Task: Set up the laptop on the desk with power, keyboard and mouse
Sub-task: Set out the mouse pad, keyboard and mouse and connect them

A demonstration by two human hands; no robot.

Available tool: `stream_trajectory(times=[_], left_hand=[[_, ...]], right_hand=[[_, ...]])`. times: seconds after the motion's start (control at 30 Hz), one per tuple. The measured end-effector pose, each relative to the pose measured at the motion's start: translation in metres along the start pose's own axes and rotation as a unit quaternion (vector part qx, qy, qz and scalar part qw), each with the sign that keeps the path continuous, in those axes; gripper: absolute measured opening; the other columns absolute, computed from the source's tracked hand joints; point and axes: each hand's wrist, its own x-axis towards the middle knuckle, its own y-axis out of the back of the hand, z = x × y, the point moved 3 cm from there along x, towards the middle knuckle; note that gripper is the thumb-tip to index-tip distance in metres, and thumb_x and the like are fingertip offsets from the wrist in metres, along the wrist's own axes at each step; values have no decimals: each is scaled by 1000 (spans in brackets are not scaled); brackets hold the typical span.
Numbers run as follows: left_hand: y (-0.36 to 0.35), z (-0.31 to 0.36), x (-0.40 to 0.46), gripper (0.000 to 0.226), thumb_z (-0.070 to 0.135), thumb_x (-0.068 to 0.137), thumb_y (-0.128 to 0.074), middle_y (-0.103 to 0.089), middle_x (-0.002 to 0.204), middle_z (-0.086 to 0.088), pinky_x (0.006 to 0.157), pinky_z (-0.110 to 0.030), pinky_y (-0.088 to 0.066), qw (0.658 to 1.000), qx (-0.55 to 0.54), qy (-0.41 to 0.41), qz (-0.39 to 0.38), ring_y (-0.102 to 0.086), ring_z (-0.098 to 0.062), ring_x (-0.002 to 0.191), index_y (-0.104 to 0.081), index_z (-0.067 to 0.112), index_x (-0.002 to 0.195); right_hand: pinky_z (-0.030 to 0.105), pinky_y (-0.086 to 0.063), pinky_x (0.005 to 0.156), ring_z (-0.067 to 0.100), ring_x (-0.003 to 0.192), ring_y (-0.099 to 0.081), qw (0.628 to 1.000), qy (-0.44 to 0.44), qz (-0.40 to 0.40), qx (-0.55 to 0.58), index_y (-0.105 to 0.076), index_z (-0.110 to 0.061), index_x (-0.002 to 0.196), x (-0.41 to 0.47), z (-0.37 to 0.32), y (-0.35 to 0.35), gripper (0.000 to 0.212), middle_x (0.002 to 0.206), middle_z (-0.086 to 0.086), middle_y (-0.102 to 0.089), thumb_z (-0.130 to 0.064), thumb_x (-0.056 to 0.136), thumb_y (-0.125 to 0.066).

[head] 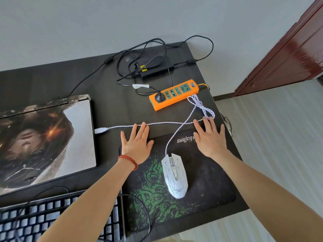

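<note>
Left hand (136, 145): fingers (133, 131) spread flat on the counter (111, 103), fingertips at the mouse cable (157, 123).
Right hand (210, 139): fingers splayed wide, flat across the mouse pad (209, 180) top edge.
Laptop (45, 140): closed, at left (USB plug (101, 130) just beside its right edge).
Mouse (174, 175): mid-pad, between both forearms.
Keyboard (57, 219): near-left counter edge.
Power strip (173, 94): near the far right corner, bare counter before it.

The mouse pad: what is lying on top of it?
On the mouse pad lie the white mouse, part of its cable, and both hands, left and right. The hands partly hide its top edge.
</note>
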Motion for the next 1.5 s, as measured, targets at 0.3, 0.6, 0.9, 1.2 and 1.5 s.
stream_trajectory(times=[0.3, 0.6, 0.9, 1.2, 1.5], left_hand=[[5, -6, -48, 62, 39, 92, -40, -6, 157, -4, 114, -53, -5, 997, -81, 8, 3, -1, -26, 144, -10, 24, 145], [1, -21, -62, 59, 35, 92, -45, -6, 157, -6, 116, -44, -3, 986, -155, 16, -52, 2, -26, 144, -21, 18, 144], [51, -110, -171, 24, 9, 87, -56, -60, 120, -8, 97, -50, -42, 937, -288, 87, 177, -57, -31, 105, -63, 9, 109], [3, -295, -282, 50, 41, 84, -58, -37, 146, -6, 106, -60, -18, 934, -169, 283, 141, -26, -31, 135, -47, 24, 130], [-25, -336, -299, 62, 63, 78, -48, -24, 150, -4, 104, -71, -7, 943, -139, 290, 84, -7, -34, 140, -33, 36, 131]], right_hand=[[54, -14, 113, 34, 143, -12, 991, -66, 26, 113, -20, -21, 145, -80, -16, -18, 55, 155, 12, -17, -33, 94, -37], [57, -6, 113, 33, 144, -1, 979, -145, -37, 135, -16, -20, 145, -87, -31, -15, 54, 157, 9, -8, -31, 95, -35], [36, -40, 100, 27, 116, -52, 915, 76, 173, 356, -58, -4, 117, -140, -158, 68, 32, 124, 13, -57, -5, 86, -55], [65, 10, 107, 31, 142, 18, 965, 243, -65, 70, 7, -40, 142, -216, -302, -10, 93, 157, 1, 9, -75, 70, -42], [67, 2, 108, 31, 138, 28, 969, 226, -95, -23, 27, -48, 130, -206, -319, -17, 102, 154, 1, 22, -51, 79, -61]])
